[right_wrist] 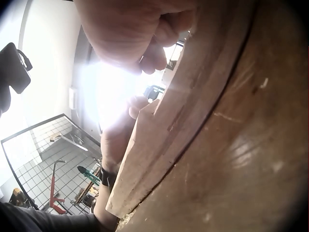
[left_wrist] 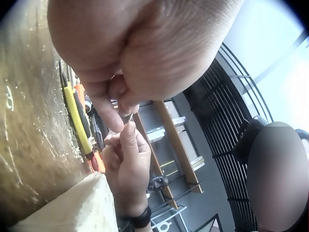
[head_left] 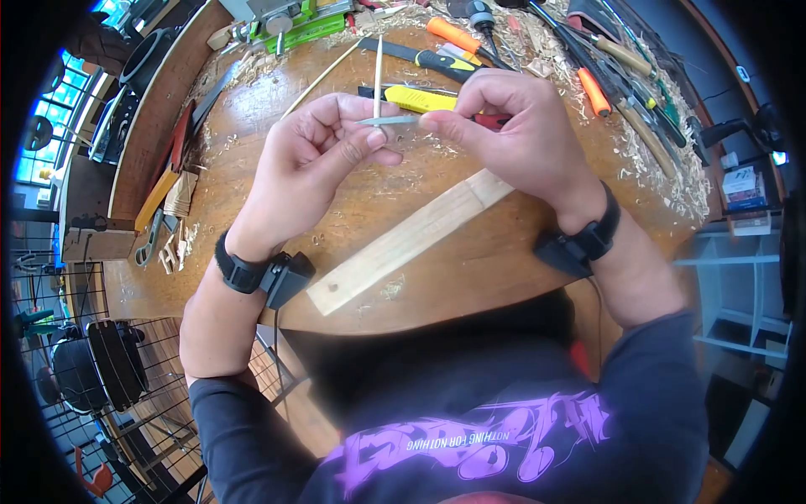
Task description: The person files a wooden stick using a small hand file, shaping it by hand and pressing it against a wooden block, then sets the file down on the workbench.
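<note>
A thin wooden stick (head_left: 379, 80) stands up from the left hand (head_left: 315, 160), whose thumb and fingers pinch its lower end. Across it lies a small grey-green strip (head_left: 396, 120); its right end is pinched between thumb and forefinger of the right hand (head_left: 525, 139). In the left wrist view, the fingertips of the left hand (left_wrist: 130, 58) and right hand (left_wrist: 128, 169) nearly meet around a thin piece. The right wrist view has the right hand (right_wrist: 135, 34) above a pale board (right_wrist: 164, 130); what it pinches is hidden there.
Below the hands a flat wooden board (head_left: 403, 239) lies on the table (head_left: 252, 193). Behind them are a yellow knife (head_left: 420, 99), a black-and-yellow tool (head_left: 445, 64) and an orange handle (head_left: 453, 35). Wood shavings and tools line the right edge; scissors (head_left: 149, 239) lie at left.
</note>
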### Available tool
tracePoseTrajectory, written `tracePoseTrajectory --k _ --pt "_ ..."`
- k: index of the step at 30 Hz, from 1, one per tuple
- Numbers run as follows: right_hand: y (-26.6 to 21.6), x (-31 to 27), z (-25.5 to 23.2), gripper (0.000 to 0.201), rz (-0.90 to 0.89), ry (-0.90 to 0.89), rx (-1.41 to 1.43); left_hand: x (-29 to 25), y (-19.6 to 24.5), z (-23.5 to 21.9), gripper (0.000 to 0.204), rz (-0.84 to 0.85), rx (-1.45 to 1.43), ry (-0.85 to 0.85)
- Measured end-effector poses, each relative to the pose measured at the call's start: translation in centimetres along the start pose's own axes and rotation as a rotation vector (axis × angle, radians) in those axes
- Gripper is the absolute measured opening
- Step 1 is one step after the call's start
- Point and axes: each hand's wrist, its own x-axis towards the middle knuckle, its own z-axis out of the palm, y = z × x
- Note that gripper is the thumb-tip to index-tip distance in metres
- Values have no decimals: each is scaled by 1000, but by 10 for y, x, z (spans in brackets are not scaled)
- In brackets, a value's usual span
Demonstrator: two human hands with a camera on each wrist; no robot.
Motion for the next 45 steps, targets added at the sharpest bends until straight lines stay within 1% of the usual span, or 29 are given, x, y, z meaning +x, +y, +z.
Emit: tracePoseTrajectory --k 2,5,9,12,15,17,18,20,24,26,29,33,36,39,41,45 --pt "2 -1 4 31 -40 67 28 1 -3 -1 29 13 -3 -21" --pt "-3 1 11 31 -42 61 67 4 -1 7 28 8 15 -29" --pt "4 1 2 31 -14 36 40 -1 -1 -3 28 -24 -31 -8" --pt "-1 0 8 31 -18 67 15 1 0 5 28 -4 -1 -29" --pt "1 2 7 31 -59 55 51 2 -2 3 28 10 -31 -24" --pt "12 -1 5 31 -24 53 121 -1 -2 -7 27 -6 -83 -51" --pt "9 1 7 31 -22 51 124 0 -3 -5 27 -9 -83 -49" --pt "-3 2 10 31 -5 51 65 4 -4 5 27 4 -61 -62" --pt "3 2 4 31 -13 32 63 2 -1 0 27 1 -3 -40" --pt "10 0 5 31 -60 52 52 -1 -2 -2 28 18 4 -53" --pt "-4 2 11 31 5 53 59 1 -1 6 30 -4 -16 -38" --pt "1 2 1 31 10 17 49 -2 1 -2 33 -4 -2 -30" --pt "1 -1 6 31 -1 47 35 -3 -1 -2 34 -17 -19 -29" --pt "5 2 7 30 -48 55 70 0 3 2 34 13 -42 -34" --pt "15 -1 3 30 -72 49 61 -4 6 -1 35 -9 34 -9" --pt "-1 0 5 31 -24 45 9 -1 6 3 35 24 79 -46"
